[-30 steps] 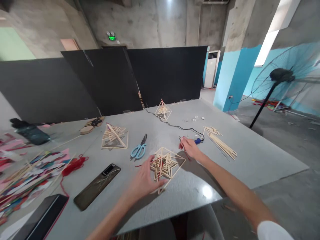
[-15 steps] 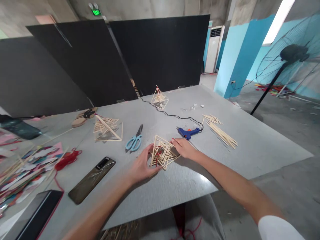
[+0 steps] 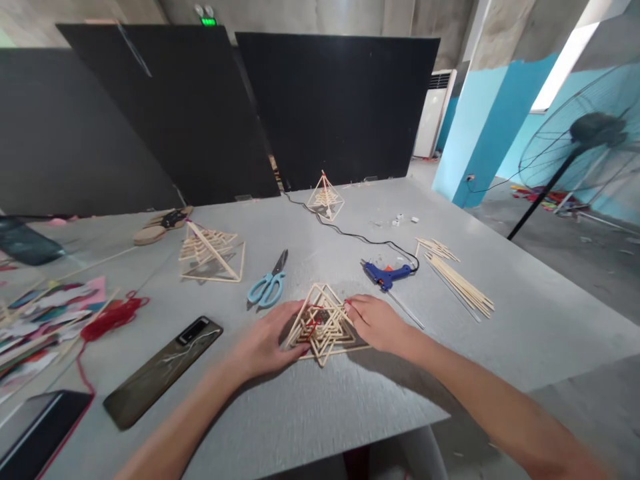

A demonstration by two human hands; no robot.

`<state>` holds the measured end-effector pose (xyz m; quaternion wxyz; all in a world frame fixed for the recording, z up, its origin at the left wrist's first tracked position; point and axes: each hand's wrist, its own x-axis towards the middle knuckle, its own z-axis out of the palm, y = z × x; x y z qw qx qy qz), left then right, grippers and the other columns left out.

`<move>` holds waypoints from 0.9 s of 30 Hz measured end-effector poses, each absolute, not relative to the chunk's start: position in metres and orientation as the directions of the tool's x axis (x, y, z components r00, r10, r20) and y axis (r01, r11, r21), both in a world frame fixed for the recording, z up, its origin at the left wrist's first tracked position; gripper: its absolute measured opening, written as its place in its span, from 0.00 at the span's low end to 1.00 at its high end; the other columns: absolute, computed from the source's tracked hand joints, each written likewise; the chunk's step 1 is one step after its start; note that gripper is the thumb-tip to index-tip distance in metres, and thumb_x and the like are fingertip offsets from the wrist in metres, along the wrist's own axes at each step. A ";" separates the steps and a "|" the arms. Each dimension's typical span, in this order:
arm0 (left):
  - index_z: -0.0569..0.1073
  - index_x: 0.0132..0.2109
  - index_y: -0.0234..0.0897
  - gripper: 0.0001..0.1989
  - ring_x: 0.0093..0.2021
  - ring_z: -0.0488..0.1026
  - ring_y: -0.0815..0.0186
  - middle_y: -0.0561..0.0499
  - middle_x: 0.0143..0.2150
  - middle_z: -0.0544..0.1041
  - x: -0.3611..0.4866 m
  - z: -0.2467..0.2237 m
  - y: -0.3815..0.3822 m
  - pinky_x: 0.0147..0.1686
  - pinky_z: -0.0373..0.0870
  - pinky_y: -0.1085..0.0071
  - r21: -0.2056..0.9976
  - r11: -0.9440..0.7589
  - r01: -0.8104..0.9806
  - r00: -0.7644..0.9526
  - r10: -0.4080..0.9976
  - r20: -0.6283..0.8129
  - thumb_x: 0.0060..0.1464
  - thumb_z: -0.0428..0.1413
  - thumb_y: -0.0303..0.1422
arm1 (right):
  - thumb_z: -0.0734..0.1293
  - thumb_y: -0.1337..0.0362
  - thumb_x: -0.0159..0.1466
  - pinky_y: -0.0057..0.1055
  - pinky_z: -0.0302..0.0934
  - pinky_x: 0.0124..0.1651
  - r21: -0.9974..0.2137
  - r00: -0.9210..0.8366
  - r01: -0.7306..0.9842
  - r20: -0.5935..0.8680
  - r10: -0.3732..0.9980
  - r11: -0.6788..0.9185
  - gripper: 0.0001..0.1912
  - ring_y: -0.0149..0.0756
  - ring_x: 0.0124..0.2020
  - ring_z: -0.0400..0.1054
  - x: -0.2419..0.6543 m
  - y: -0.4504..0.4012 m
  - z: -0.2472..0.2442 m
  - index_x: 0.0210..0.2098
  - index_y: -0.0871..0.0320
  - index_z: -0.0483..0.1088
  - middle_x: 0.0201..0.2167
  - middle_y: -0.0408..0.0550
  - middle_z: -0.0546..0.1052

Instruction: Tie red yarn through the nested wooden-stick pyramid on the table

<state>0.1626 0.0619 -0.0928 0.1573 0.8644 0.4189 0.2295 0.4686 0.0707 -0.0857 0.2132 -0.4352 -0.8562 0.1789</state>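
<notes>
A frame of thin wooden sticks (image 3: pixel 327 330), built of nested triangles, rests on the grey table close to me. My left hand (image 3: pixel 273 340) grips its left side, thumb in front and fingers behind. Red yarn (image 3: pixel 313 327) runs through the frame's middle. At the frame's upper right, my right hand (image 3: pixel 375 321) pinches a bit of red yarn, its fingertips against the sticks. Light-blue-handled scissors (image 3: pixel 270 283) lie just beyond my left hand. Beyond my right hand is a blue glue gun (image 3: pixel 387 273).
Two similar stick pyramids stand behind, one at left (image 3: pixel 213 253) and one far back (image 3: pixel 325 197). Loose sticks (image 3: pixel 460 283) lie at right. A phone (image 3: pixel 165 370), a red yarn bundle (image 3: pixel 113 317) and coloured scraps (image 3: pixel 55 313) are at left. A black cord (image 3: pixel 350 233) crosses the table.
The stick frame, with both hands on it, has come nearer to me and looks tilted differently. My view has shifted slightly. Both hands keep their hold.
</notes>
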 end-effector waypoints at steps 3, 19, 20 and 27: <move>0.64 0.74 0.44 0.37 0.70 0.73 0.47 0.39 0.71 0.74 0.163 -0.082 0.058 0.71 0.70 0.49 0.411 -0.675 0.613 0.607 0.735 0.301 0.63 0.64 0.44 | 0.50 0.60 0.82 0.41 0.65 0.59 -0.472 -0.525 0.678 0.225 0.821 0.563 0.27 0.45 0.49 0.74 0.469 0.074 -0.087 0.43 0.60 0.78 0.46 0.58 0.82; 0.79 0.45 0.36 0.03 0.33 0.77 0.66 0.52 0.33 0.81 0.172 -0.063 0.048 0.38 0.73 0.69 0.281 -0.776 0.564 0.508 0.595 0.622 0.67 0.61 0.31 | 0.53 0.49 0.80 0.37 0.55 0.35 -0.724 -0.350 0.506 0.326 0.878 0.470 0.28 0.37 0.27 0.64 0.478 0.082 -0.082 0.26 0.53 0.61 0.24 0.44 0.68; 0.79 0.46 0.36 0.04 0.33 0.77 0.66 0.52 0.33 0.80 0.172 -0.063 0.048 0.38 0.73 0.69 0.268 -0.760 0.593 0.476 0.599 0.644 0.68 0.60 0.31 | 0.53 0.49 0.81 0.36 0.55 0.35 -0.729 -0.351 0.484 0.344 0.871 0.483 0.28 0.37 0.27 0.63 0.478 0.081 -0.081 0.26 0.53 0.61 0.23 0.44 0.68; 0.71 0.38 0.40 0.09 0.24 0.69 0.71 0.58 0.26 0.72 0.179 -0.048 0.030 0.29 0.67 0.74 0.139 -0.756 0.639 0.197 0.336 0.921 0.61 0.57 0.20 | 0.54 0.60 0.81 0.39 0.63 0.46 -0.544 -0.261 0.234 0.763 0.592 0.805 0.21 0.39 0.38 0.71 0.478 0.059 -0.059 0.36 0.54 0.71 0.34 0.47 0.76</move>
